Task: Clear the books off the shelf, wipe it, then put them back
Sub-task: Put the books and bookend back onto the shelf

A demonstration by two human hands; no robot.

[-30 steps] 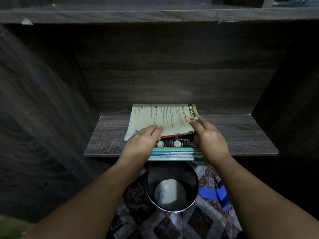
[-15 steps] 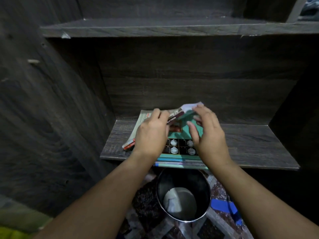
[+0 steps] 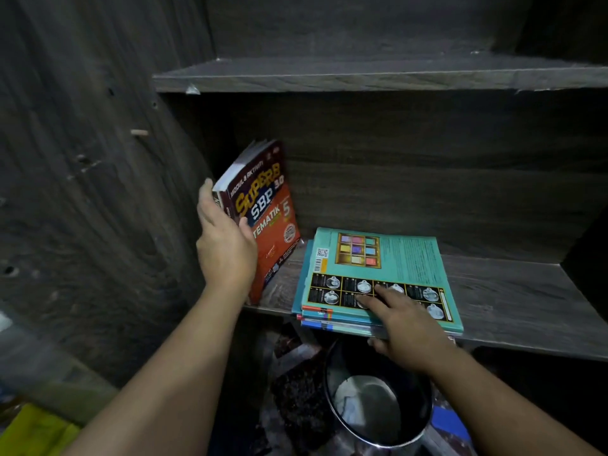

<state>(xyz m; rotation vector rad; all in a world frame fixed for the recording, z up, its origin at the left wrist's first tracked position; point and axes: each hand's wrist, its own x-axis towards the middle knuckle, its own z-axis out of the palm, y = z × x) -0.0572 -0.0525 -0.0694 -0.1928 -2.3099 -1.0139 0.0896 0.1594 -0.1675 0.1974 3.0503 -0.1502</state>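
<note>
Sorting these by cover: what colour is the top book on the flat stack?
Teal, clearest in the head view: top book.

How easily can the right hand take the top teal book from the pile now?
Probably easily. The right hand already lies on the teal book, which is the top of the pile, with nothing over it. The left hand and the red book stand well to the side.

Bare shelf board (image 3: 513,291) lies open right of the flat book stack (image 3: 381,278). An upright red book (image 3: 266,218) blocks the left corner by the side wall (image 3: 98,192); a metal bin (image 3: 378,399) stands below.
</note>
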